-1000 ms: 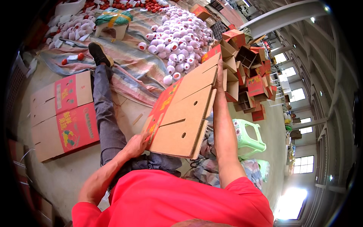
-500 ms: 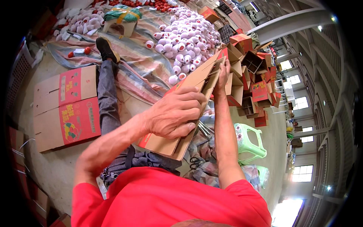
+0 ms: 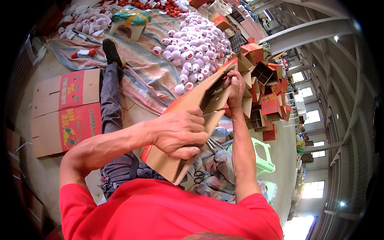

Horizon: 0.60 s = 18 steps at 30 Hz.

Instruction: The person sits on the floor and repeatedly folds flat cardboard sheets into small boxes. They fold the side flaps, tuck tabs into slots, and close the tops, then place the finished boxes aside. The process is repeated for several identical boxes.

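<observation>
Tilted across my lap is a brown and red cardboard box (image 3: 192,102), partly spread so that a dark gap shows between its panels. My left hand (image 3: 180,132) grips the near part of its edge, fingers curled over the cardboard. Farther off, my right hand (image 3: 235,90) is closed round the far part of the edge, thumb up. A flattened cardboard box (image 3: 48,124) with red printed panels lies on the floor to my left, beside my outstretched leg. A pair of scissors (image 3: 199,176) rests on cloth below my right forearm.
Ahead, a heap of red fruits in white foam nets (image 3: 196,44) covers a striped sheet (image 3: 140,80). A stool with a green cushion (image 3: 130,18) stands there. Opened boxes (image 3: 270,92) pile up at the right, near a light green stool (image 3: 264,158). A crate (image 3: 22,66) sits far left.
The box's panels have spread apart, opening a gap. My right hand has curled more tightly over its edge, and my left hand has shifted slightly down.
</observation>
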Each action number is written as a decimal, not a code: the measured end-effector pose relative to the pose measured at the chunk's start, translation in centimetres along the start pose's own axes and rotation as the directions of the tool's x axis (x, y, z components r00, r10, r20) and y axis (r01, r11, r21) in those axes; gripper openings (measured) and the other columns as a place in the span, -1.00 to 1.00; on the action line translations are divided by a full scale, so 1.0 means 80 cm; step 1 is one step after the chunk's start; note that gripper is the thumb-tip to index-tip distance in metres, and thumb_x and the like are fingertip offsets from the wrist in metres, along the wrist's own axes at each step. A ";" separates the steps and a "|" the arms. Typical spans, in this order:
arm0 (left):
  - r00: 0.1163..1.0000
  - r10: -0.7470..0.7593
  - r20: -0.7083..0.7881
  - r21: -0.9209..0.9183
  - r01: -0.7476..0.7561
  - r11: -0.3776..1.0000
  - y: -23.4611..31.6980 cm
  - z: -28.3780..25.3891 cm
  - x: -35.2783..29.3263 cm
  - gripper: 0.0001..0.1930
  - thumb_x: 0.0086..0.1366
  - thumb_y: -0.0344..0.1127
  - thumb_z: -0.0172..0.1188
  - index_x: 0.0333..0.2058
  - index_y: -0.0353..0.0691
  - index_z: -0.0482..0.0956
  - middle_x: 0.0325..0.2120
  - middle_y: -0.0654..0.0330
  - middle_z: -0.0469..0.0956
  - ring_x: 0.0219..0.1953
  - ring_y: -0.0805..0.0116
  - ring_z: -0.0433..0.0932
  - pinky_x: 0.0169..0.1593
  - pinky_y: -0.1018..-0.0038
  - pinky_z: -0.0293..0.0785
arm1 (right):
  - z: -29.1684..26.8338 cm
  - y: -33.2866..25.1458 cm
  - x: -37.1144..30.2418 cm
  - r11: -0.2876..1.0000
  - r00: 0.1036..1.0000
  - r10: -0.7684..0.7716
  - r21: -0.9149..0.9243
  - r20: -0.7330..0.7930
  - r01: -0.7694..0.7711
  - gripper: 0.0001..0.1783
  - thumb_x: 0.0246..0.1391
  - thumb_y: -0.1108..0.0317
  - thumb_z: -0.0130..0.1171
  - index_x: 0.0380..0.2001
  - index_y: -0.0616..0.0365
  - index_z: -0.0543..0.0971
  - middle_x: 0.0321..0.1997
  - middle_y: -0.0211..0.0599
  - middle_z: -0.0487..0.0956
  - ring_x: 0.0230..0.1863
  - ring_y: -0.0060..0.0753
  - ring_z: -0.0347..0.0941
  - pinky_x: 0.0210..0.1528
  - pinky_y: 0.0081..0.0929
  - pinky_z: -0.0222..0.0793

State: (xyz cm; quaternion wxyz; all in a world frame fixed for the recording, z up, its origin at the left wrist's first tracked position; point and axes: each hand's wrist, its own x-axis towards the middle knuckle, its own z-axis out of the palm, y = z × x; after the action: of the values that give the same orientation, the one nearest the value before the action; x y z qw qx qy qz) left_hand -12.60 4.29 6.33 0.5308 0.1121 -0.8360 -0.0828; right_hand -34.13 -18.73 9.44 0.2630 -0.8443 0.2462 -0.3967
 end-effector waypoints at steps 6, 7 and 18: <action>0.986 -0.158 -0.048 0.220 0.165 0.961 0.010 -0.058 -0.020 -0.73 0.29 -0.13 0.10 -0.43 -0.17 0.32 -0.57 0.10 0.38 -0.40 0.00 0.45 -0.10 0.12 0.33 | -0.019 -0.021 -0.028 0.995 0.995 0.058 0.081 0.084 -0.065 -0.49 0.54 0.03 -0.25 -0.12 0.25 0.53 -0.63 -0.46 0.36 -0.58 -0.62 0.22 -0.38 -0.50 0.20; 0.980 -0.197 -0.033 0.252 0.198 0.947 0.010 -0.067 -0.025 -0.73 0.29 -0.13 0.10 -0.43 -0.17 0.33 -0.57 0.11 0.38 -0.40 0.01 0.45 -0.09 0.12 0.33 | -0.023 -0.037 -0.026 0.996 0.988 0.084 0.030 0.130 -0.088 -0.42 0.52 -0.04 -0.28 -0.17 0.25 0.55 -0.67 -0.41 0.34 -0.46 -0.51 0.31 -0.27 -0.39 0.28; 0.957 -0.287 0.049 0.265 0.265 0.927 -0.011 -0.031 0.017 -0.67 0.35 -0.05 0.13 -0.41 -0.23 0.53 -0.63 -0.02 0.53 -0.44 -0.10 0.55 -0.02 0.07 0.36 | 0.079 -0.101 -0.027 0.915 0.619 -0.056 -0.207 0.784 0.345 -0.73 0.27 0.17 0.01 -0.33 0.11 0.59 -0.33 -0.12 0.60 -0.17 0.03 0.49 0.03 -0.11 0.29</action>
State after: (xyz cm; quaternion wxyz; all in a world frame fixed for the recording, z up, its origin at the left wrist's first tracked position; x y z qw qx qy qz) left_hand -10.82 3.05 8.32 0.4581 0.2925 -0.8378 -0.0529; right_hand -28.61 -9.82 10.00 0.1463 -0.9859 0.0787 0.0180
